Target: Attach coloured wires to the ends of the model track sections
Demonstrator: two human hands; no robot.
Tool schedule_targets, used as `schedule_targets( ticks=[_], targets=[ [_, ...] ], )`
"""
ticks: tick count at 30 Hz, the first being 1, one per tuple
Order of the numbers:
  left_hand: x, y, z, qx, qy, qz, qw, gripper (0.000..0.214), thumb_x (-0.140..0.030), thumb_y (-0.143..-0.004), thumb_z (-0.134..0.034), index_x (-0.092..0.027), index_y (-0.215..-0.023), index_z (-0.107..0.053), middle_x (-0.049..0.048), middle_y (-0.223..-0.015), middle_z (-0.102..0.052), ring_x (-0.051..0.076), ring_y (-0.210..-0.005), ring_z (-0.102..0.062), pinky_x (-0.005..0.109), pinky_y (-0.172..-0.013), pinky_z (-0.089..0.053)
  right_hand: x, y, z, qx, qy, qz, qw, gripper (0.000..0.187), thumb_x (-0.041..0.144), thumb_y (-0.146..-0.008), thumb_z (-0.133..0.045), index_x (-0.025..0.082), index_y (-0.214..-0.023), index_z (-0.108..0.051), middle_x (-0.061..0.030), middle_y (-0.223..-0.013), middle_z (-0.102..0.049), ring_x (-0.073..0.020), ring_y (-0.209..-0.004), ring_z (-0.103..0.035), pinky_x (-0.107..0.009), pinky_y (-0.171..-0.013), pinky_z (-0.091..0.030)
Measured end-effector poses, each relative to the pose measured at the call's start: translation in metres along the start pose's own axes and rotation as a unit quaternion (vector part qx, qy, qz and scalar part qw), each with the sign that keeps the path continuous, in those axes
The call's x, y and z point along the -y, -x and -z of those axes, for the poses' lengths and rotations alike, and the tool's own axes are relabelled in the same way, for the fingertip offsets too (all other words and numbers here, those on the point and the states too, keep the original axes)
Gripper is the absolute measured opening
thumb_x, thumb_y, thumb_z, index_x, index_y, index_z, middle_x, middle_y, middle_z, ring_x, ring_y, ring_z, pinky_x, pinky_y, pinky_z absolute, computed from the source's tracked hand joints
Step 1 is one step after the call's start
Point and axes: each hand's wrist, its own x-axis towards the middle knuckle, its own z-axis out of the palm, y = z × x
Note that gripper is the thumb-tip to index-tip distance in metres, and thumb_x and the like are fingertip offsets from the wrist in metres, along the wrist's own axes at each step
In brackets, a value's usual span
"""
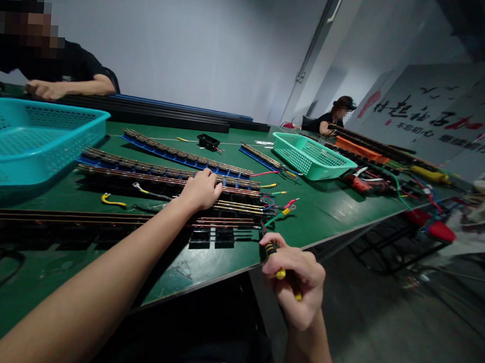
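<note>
Yellow-handled pliers (271,251): clenched in the right hand (300,275), tip at the near rail's (231,223) end.
Left hand (201,191): lay over the middle rails (156,172); whether its fingers grasped couldn't be told.
Wires (273,220): some bore lugs (286,210); whether the near rail was finished couldn't be told.
In the way: left forearm (131,257) crossed the near rail; yellow wire (113,201) lay loose.
Beyond: black box (207,141), two baskets (321,170), co-workers (77,64).

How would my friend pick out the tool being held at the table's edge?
Find the green table, then its near edge, where the wearer's right hand grips a pliers-like tool. Its black-and-yellow handles set it apart from the copper-coloured rods nearby.
</note>
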Motion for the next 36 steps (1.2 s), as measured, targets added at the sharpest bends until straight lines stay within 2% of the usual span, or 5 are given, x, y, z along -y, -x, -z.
schedule_targets(
  ticks=[6,11,18,26,36],
  targets=[
    [0.001,-0.001,-0.001,0.0,0.0,0.001,1.0,0.041,-0.036,-0.102,-0.035,-0.012,-0.119,-0.063,0.0165,-0.133,-0.057,0.031,-0.124,-0.055,0.043,-0.099,-0.05,-0.007,0.013,-0.011,-0.189,-0.034,-0.023,0.981,0.029,0.005,-0.08,-0.052,0.025,-0.096,-0.065,0.0103,-0.056,-0.058,-0.0082,-0.043,-0.052,-0.051,-0.098,-0.052],
    [0.001,-0.001,-0.001,0.006,0.005,-0.001,1.0,0.041,-0.036,-0.102,-0.034,-0.012,-0.118,-0.064,0.0171,-0.134,-0.057,0.031,-0.125,-0.055,0.043,-0.099,-0.05,0.0,0.008,-0.008,-0.245,-0.068,-0.035,0.966,0.035,0.017,-0.081,-0.06,0.024,-0.114,-0.065,0.0043,-0.067,-0.062,-0.0151,-0.057,-0.062,-0.049,-0.089,-0.056],
    [0.0,0.0,-0.001,-0.004,0.004,-0.003,1.0,0.04,-0.036,-0.102,-0.035,-0.012,-0.117,-0.064,0.0173,-0.132,-0.058,0.032,-0.124,-0.055,0.043,-0.098,-0.05,0.005,-0.061,0.004,-0.292,-0.025,0.106,0.95,0.036,0.018,-0.079,-0.057,0.026,-0.113,-0.068,0.0064,-0.061,-0.054,-0.0141,-0.049,-0.057,-0.051,-0.094,-0.054],
    [0.001,0.001,-0.002,-0.01,0.003,-0.006,1.0,0.042,-0.036,-0.102,-0.035,-0.011,-0.119,-0.064,0.0176,-0.133,-0.058,0.032,-0.124,-0.055,0.044,-0.1,-0.049,-0.09,-0.159,0.008,-0.199,-0.002,0.053,0.978,0.045,0.018,-0.071,-0.052,0.028,-0.114,-0.058,0.0039,-0.067,-0.054,-0.0144,-0.064,-0.061,-0.04,-0.086,-0.054],
    [0.0,0.002,0.0,-0.006,0.006,-0.003,1.0,0.041,-0.035,-0.102,-0.033,-0.013,-0.117,-0.064,0.0171,-0.134,-0.057,0.031,-0.125,-0.055,0.042,-0.1,-0.049,-0.147,-0.151,0.008,-0.16,-0.002,-0.071,0.985,0.044,0.021,-0.065,-0.048,0.024,-0.108,-0.054,0.0038,-0.07,-0.058,-0.0139,-0.067,-0.062,-0.032,-0.068,-0.05]
  ],
)
